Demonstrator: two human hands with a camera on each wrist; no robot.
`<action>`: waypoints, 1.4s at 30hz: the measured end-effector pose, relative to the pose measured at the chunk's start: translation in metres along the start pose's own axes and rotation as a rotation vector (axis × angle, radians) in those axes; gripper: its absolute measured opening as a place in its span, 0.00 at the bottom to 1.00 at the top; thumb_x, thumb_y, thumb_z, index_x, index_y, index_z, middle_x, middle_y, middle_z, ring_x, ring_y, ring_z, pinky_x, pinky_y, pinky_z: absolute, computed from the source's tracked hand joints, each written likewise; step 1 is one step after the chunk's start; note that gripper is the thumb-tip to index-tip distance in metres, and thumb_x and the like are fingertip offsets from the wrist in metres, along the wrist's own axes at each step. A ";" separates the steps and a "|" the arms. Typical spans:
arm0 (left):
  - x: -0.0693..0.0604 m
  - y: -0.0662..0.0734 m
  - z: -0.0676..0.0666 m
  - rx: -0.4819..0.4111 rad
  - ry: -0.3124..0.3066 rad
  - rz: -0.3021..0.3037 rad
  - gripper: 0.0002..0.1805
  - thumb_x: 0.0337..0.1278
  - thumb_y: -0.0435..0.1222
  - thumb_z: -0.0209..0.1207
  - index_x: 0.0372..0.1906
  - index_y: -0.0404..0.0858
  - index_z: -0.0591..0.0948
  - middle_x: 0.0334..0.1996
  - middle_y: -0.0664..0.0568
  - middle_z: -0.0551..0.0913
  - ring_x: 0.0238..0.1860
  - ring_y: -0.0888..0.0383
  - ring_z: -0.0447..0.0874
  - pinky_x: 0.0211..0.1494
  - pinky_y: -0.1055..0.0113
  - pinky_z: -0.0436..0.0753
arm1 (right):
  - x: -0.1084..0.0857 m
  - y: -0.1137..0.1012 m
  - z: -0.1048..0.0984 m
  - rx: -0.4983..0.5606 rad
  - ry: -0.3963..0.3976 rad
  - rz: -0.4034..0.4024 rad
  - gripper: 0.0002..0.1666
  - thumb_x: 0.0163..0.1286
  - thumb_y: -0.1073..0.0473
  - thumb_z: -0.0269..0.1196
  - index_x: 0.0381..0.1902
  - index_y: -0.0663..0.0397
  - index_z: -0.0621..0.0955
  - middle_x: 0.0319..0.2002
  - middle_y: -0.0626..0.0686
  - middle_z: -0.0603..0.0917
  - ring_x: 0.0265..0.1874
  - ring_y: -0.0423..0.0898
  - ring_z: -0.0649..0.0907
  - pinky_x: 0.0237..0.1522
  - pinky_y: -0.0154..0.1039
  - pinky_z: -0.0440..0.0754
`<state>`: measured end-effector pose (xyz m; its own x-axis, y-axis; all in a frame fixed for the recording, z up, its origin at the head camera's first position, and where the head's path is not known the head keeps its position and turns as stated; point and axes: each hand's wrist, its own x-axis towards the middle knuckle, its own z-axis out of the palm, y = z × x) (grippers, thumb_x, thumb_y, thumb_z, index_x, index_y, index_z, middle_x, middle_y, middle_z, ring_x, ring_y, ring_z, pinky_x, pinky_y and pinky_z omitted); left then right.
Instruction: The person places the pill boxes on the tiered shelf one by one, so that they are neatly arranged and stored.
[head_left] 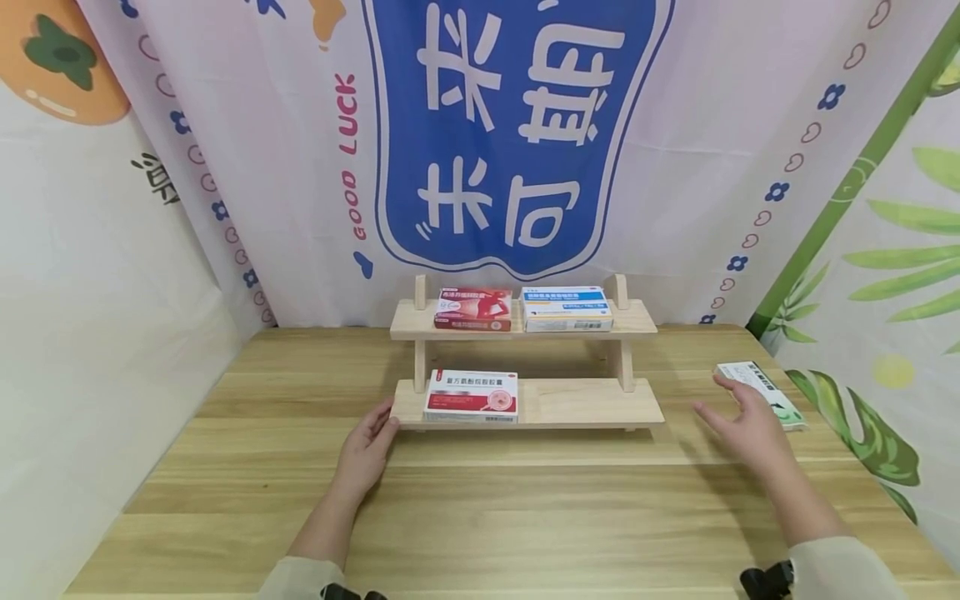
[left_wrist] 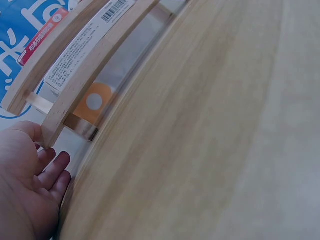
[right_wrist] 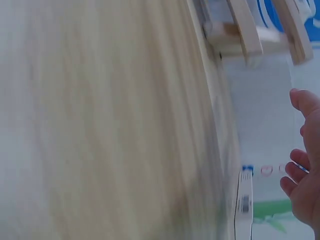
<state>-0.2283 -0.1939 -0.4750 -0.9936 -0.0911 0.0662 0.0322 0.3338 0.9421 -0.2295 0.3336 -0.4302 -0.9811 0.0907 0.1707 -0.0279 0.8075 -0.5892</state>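
Note:
A two-tier wooden display rack point(head_left: 592, 402) stands on the table. My left hand point(head_left: 365, 448) pinches the left end of its lower board; in the left wrist view the thumb of that hand point(left_wrist: 25, 175) is at the board's end, the other fingers loosely bent below. To the right of the rack, my right hand point(head_left: 752, 427) is held with thumb and fingers spread, holding nothing. Just beyond it lies a white-and-green medicine box point(head_left: 780, 404), partly hidden by the fingers. On the lower board sits a white-and-red medicine box point(head_left: 471, 395).
The upper board carries a red medicine box point(head_left: 474, 309) and a blue-and-white one point(head_left: 567, 309) side by side. Behind the wooden table point(head_left: 525, 517) hangs a printed cloth point(head_left: 292, 167), with more cloth along both sides.

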 end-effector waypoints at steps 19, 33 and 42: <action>0.001 0.000 0.000 -0.003 -0.005 -0.011 0.25 0.73 0.36 0.50 0.70 0.33 0.67 0.70 0.37 0.68 0.71 0.45 0.67 0.74 0.57 0.67 | -0.003 0.068 -0.023 -0.076 0.042 0.246 0.51 0.72 0.34 0.52 0.72 0.72 0.56 0.69 0.81 0.52 0.65 0.80 0.56 0.62 0.76 0.59; 0.002 -0.001 0.000 -0.007 -0.001 0.002 0.24 0.73 0.34 0.50 0.70 0.32 0.67 0.70 0.37 0.68 0.71 0.44 0.68 0.73 0.57 0.68 | -0.004 0.081 -0.021 -0.062 0.040 0.292 0.52 0.71 0.37 0.54 0.70 0.77 0.55 0.67 0.82 0.53 0.65 0.79 0.56 0.63 0.73 0.60; 0.000 0.001 0.000 -0.009 -0.002 -0.003 0.24 0.73 0.35 0.50 0.70 0.33 0.67 0.70 0.37 0.68 0.71 0.45 0.68 0.74 0.57 0.67 | -0.003 0.085 -0.022 -0.089 0.024 0.302 0.52 0.71 0.36 0.53 0.69 0.79 0.56 0.64 0.84 0.55 0.62 0.79 0.59 0.60 0.73 0.63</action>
<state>-0.2282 -0.1938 -0.4739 -0.9939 -0.0904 0.0629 0.0303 0.3249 0.9452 -0.2246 0.4150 -0.4636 -0.9379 0.3464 0.0176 0.2815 0.7898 -0.5449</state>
